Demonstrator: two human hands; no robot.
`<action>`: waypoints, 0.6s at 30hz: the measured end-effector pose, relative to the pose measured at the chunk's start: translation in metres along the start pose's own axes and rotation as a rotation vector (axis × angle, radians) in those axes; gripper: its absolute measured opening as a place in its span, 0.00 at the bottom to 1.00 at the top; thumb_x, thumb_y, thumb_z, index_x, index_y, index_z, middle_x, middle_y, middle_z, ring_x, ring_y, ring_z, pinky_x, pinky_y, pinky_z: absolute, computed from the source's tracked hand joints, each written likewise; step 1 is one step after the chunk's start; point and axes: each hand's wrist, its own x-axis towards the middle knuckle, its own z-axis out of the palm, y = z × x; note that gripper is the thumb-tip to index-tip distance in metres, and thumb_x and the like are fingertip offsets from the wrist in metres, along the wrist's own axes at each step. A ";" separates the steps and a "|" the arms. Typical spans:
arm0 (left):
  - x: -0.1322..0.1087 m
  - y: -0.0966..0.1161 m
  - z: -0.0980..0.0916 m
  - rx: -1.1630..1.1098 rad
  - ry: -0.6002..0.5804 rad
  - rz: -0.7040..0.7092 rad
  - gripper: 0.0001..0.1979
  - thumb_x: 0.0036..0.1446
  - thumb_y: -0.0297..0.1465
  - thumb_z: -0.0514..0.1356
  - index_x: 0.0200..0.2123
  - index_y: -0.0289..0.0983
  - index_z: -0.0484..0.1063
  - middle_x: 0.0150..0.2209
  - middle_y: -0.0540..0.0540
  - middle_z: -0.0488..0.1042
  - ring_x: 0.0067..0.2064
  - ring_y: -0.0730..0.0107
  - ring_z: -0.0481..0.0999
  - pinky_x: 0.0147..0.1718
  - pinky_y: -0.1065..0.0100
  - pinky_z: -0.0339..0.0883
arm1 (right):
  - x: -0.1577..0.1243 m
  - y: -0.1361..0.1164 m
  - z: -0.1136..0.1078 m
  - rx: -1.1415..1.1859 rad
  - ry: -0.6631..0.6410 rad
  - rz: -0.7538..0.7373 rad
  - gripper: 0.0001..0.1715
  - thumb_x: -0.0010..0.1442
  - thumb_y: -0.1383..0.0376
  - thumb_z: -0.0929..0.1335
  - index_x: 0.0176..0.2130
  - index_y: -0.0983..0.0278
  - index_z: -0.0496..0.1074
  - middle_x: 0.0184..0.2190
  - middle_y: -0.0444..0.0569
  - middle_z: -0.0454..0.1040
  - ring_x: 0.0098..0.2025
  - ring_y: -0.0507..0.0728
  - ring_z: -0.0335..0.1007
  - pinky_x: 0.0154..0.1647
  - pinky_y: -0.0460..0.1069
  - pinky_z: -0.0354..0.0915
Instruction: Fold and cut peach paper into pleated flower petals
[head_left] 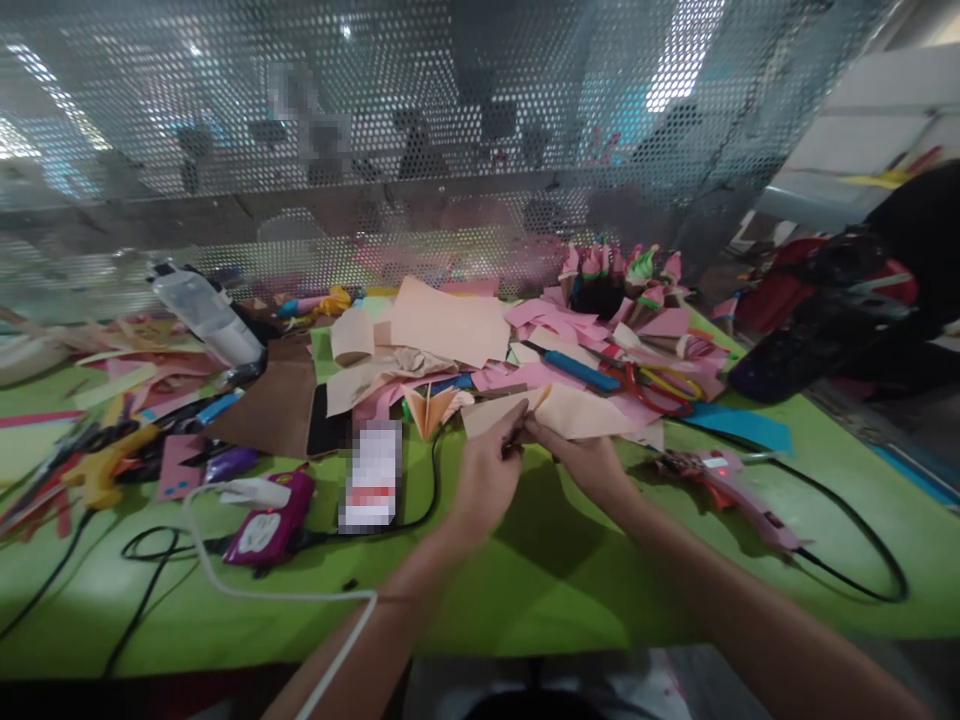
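Both hands work a peach paper (577,410) near the desk's (540,590) middle. The left hand (487,472) and right hand (589,462) each pinch its near edge, fingertips meeting, seemingly pressing a fold. A clean crease calls for steady, aligned edges. Behind lies a paper heap (450,320) with scissors (646,388). A glue gun (739,492) sits lit toward the right edge, its cord (862,545) looping beside the right forearm, and a black cable (433,478) crowds the left hand

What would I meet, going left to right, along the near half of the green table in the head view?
Yellow tool → magenta device → blurred white item → left hand → right hand, both pinching the beige paper → pink glue gun.
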 end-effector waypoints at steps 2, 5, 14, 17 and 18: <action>0.001 0.001 -0.003 0.005 0.040 0.020 0.35 0.46 0.13 0.53 0.56 0.40 0.73 0.53 0.45 0.77 0.55 0.61 0.75 0.59 0.58 0.64 | -0.002 -0.005 0.001 0.036 -0.027 0.012 0.22 0.50 0.53 0.74 0.42 0.61 0.77 0.41 0.51 0.80 0.45 0.63 0.75 0.49 0.57 0.69; 0.006 0.004 -0.009 -0.065 0.084 -0.008 0.33 0.46 0.13 0.53 0.53 0.41 0.75 0.52 0.46 0.78 0.56 0.62 0.75 0.59 0.58 0.65 | -0.001 -0.009 -0.003 -0.069 -0.031 -0.026 0.22 0.47 0.54 0.76 0.40 0.61 0.77 0.39 0.52 0.80 0.42 0.63 0.76 0.45 0.56 0.70; 0.021 0.003 -0.025 -0.441 0.169 -0.319 0.27 0.41 0.20 0.64 0.49 0.35 0.76 0.38 0.44 0.82 0.38 0.66 0.80 0.32 0.70 0.75 | 0.011 -0.007 -0.023 -0.441 0.341 -0.308 0.22 0.50 0.56 0.74 0.43 0.60 0.70 0.38 0.49 0.70 0.35 0.56 0.67 0.35 0.52 0.67; 0.020 0.003 -0.023 -0.456 0.171 -0.316 0.27 0.40 0.21 0.65 0.48 0.34 0.76 0.38 0.44 0.82 0.38 0.66 0.80 0.32 0.70 0.75 | 0.016 -0.003 -0.026 -0.369 0.452 -0.274 0.36 0.43 0.55 0.77 0.49 0.61 0.66 0.44 0.52 0.68 0.43 0.60 0.67 0.43 0.56 0.67; 0.019 0.004 -0.022 -0.455 0.168 -0.312 0.27 0.40 0.21 0.64 0.48 0.34 0.76 0.38 0.44 0.82 0.38 0.66 0.80 0.32 0.70 0.75 | 0.017 -0.001 -0.026 -0.287 0.433 -0.215 0.40 0.41 0.55 0.78 0.51 0.61 0.65 0.45 0.52 0.69 0.44 0.61 0.68 0.44 0.56 0.67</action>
